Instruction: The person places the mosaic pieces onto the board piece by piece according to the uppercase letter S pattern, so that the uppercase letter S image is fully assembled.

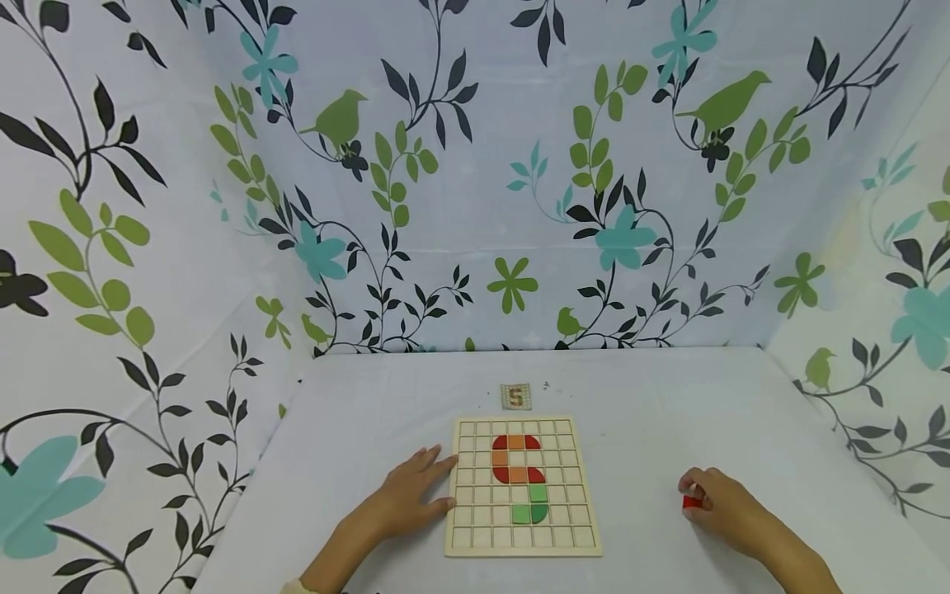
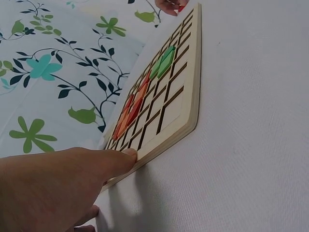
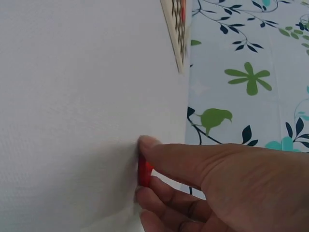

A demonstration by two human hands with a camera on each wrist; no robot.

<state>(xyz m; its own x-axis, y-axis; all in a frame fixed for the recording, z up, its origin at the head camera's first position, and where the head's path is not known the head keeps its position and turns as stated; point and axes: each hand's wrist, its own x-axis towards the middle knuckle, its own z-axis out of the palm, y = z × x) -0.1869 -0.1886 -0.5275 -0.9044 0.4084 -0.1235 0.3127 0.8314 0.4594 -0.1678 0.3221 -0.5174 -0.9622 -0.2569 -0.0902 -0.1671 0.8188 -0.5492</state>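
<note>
A pale wooden grid board (image 1: 475,538) lies flat on the white table, with red, orange and green tiles set in some of its squares in a curved shape. My left hand (image 1: 412,495) rests at the board's left edge, thumb and fingertips touching it; in the left wrist view the thumb (image 2: 120,162) lies along the rim. To the right of the board, my right hand (image 1: 723,507) pinches a small red tile (image 3: 145,171) between thumb and fingers, close over the table. Part of that tile is hidden by the fingers.
A small card (image 1: 515,397) with an S-shaped pattern lies just behind the board. White cloth (image 1: 631,396) covers the table, and patterned fabric (image 1: 475,206) with leaves and birds hangs behind and at both sides.
</note>
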